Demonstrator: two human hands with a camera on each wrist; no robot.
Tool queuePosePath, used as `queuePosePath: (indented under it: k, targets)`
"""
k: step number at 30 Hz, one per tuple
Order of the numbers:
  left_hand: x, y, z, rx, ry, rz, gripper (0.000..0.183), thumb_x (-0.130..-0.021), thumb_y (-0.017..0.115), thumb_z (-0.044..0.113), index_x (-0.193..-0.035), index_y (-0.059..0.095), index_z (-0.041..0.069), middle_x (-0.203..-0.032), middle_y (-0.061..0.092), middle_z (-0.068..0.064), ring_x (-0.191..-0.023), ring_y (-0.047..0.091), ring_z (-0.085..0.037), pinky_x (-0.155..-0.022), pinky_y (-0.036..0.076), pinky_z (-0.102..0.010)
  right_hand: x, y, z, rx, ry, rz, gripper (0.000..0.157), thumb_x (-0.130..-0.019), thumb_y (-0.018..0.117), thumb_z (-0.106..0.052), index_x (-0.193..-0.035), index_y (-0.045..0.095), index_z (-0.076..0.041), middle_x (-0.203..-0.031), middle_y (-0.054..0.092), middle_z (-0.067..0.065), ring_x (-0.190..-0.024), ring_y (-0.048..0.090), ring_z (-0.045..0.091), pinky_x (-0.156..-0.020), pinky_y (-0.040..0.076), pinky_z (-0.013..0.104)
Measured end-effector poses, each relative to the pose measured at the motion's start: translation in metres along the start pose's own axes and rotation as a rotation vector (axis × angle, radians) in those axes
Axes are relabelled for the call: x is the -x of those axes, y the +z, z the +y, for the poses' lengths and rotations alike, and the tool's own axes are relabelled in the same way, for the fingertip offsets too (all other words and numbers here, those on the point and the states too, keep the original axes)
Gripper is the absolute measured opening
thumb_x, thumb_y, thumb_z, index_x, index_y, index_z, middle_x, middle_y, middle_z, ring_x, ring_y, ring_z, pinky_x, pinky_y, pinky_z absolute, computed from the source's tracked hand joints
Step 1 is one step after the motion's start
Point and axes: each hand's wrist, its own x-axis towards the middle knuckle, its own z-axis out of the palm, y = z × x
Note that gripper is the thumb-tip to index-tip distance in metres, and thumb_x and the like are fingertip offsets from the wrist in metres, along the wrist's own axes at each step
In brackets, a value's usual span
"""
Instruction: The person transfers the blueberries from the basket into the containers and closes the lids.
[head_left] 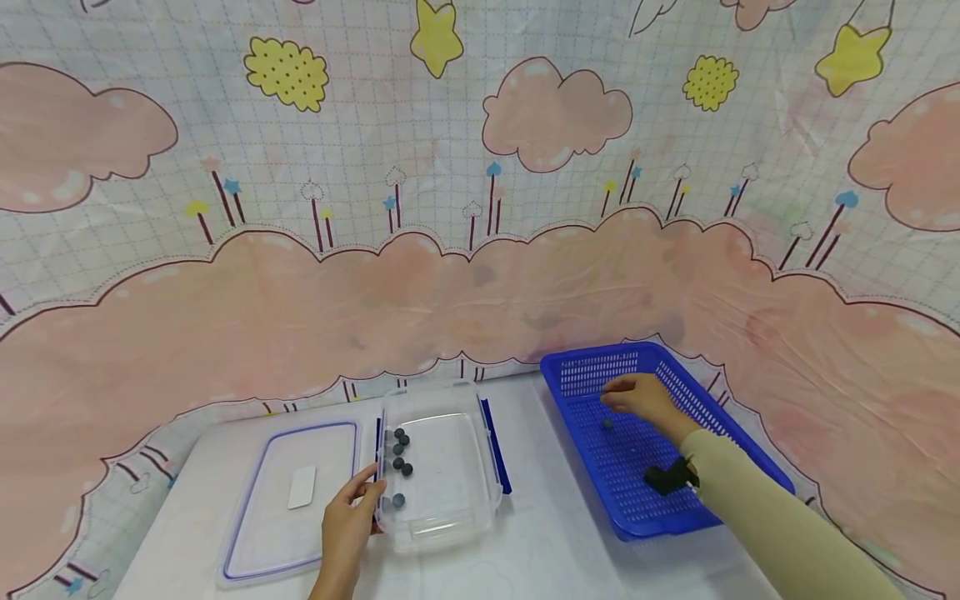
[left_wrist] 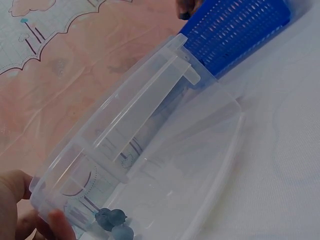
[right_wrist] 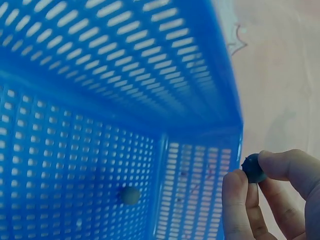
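The head view showed, on the white bench (head_left: 551, 533), a blue basket (head_left: 615, 479) beside a clear container (head_left: 446, 467), whose left side the left hand (head_left: 348, 525) gripped with curled fingers, while the right hand (head_left: 645, 398) hung over the basket, fingers pinching a dark blueberry (right_wrist: 255, 169). A loose blueberry (right_wrist: 130, 195) lay on the basket floor and six blueberries (head_left: 398, 464) along the container's left side, suggesting a one-by-one transfer, direction unclear; the next move probably called for a light pinch and a gentle release.
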Motion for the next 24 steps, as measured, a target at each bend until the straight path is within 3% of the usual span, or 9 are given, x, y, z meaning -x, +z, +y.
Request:
queuePosePath:
  k: [6,12,18,24]
  targets:
    - [0.0,0.0,-0.001,-0.002,0.001,0.003,0.044,-0.094,0.061,0.022,-0.135,0.059,0.005,-0.107,0.056,-0.01,-0.052,0.047,-0.009,-0.048,0.051,-0.023,0.001,0.011,-0.011,-0.045,-0.02,-0.035,0.033,-0.091,0.068,-0.007,-0.115,0.063,0.014,-0.108,0.068,0.024,-0.092,0.07,0.026,-0.086,0.058,0.043]
    - [-0.001,0.001,-0.002,-0.001,0.0,-0.001,0.044,-0.095,0.061,0.023,-0.136,0.058,0.006,-0.11,0.055,-0.012,-0.053,0.047,-0.009,-0.049,0.052,-0.024,-0.002,0.026,-0.022,-0.119,-0.036,-0.067,0.034,-0.09,0.068,-0.006,-0.116,0.062,0.015,-0.108,0.068,0.024,-0.092,0.07,0.025,-0.083,0.059,0.035]
    - [-0.001,0.001,-0.002,-0.009,0.008,0.002,0.046,-0.094,0.062,0.024,-0.136,0.058,0.006,-0.112,0.056,-0.013,-0.052,0.047,-0.01,-0.049,0.052,-0.024,-0.012,0.049,-0.032,-0.186,-0.054,-0.085,0.031,-0.088,0.068,-0.001,-0.114,0.063,0.016,-0.108,0.068,0.027,-0.094,0.07,0.031,-0.084,0.059,0.039]
    - [-0.001,0.0,-0.002,-0.004,0.003,-0.002,0.046,-0.095,0.062,0.025,-0.136,0.057,0.005,-0.112,0.055,-0.013,-0.052,0.047,-0.01,-0.048,0.052,-0.024,-0.017,0.077,-0.044,-0.199,-0.047,-0.097,0.029,-0.086,0.07,0.0,-0.111,0.066,0.013,-0.106,0.069,0.024,-0.089,0.071,0.025,-0.081,0.06,0.036]
